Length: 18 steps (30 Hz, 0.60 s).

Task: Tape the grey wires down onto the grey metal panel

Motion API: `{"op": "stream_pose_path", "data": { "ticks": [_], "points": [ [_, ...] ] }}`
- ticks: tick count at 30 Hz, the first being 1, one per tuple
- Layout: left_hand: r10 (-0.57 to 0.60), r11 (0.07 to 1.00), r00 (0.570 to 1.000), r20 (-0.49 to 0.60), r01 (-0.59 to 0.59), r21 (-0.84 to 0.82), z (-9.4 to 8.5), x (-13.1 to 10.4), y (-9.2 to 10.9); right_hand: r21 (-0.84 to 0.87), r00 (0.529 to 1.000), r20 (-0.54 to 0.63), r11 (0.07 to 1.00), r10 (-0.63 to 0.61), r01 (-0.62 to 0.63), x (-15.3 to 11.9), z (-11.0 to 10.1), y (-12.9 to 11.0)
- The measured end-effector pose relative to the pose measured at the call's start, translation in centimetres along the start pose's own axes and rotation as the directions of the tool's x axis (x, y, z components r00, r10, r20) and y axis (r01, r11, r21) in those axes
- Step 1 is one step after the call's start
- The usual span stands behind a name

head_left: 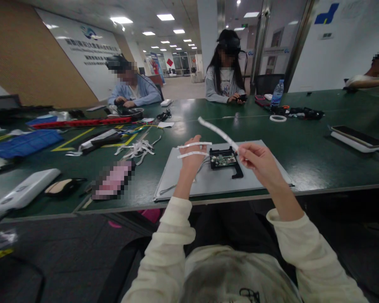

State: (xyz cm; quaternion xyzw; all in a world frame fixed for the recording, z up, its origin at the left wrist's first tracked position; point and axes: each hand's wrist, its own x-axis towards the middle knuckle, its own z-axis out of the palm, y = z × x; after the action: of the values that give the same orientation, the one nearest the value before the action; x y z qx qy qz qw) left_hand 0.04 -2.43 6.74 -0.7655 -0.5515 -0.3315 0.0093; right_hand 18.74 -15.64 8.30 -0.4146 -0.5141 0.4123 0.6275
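Observation:
My right hand (255, 159) pinches one end of a white tape-like strip (219, 131), which points up and to the left. Over the left half of a grey board, my left hand (193, 156) is held back upward with its fingers loosely apart. Two shorter white strips (194, 144) lie across the back of that hand. Between my hands, a black frame with a green circuit board (223, 160) rests on the grey board (205, 185). A thin grey cable (168, 189) runs from its left side, partly hidden by my left hand.
Left of the board are a heap of white strips (138, 149), a pink pouch-like item (113, 181), a white power strip (25, 191) and a blue tray (28, 143). A tape roll (278, 118) and water bottle (277, 93) stand behind at right. Several people sit around the table.

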Motion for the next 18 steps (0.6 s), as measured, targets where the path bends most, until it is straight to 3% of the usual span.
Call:
{"op": "stream_pose_path", "data": {
  "ticks": [2,4,9,13,18],
  "points": [
    [-0.007,0.999,1.000,0.000,0.007,-0.054,0.3,0.8,-0.7,-0.019,0.997,-0.079,1.000,0.003,-0.005,2.2,-1.5,0.5],
    [0.020,0.997,1.000,0.000,-0.019,-0.072,0.9,1.3,-0.8,-0.096,0.991,-0.102,0.991,0.081,-0.091,4.4,-2.7,1.9],
    [0.079,0.997,0.996,0.039,-0.078,-0.016,3.3,1.7,1.9,-0.372,0.952,-0.134,0.876,0.275,-0.306,7.5,-3.4,6.9],
    [0.148,0.988,0.986,0.079,-0.144,-0.056,5.2,2.0,3.5,-0.416,0.943,-0.148,0.846,0.299,-0.333,7.9,-3.6,9.7],
    [0.214,0.974,0.964,0.159,-0.199,-0.105,7.1,1.8,3.3,-0.563,0.960,-0.145,0.778,0.239,-0.279,8.1,-4.3,11.0]
  ]
}}
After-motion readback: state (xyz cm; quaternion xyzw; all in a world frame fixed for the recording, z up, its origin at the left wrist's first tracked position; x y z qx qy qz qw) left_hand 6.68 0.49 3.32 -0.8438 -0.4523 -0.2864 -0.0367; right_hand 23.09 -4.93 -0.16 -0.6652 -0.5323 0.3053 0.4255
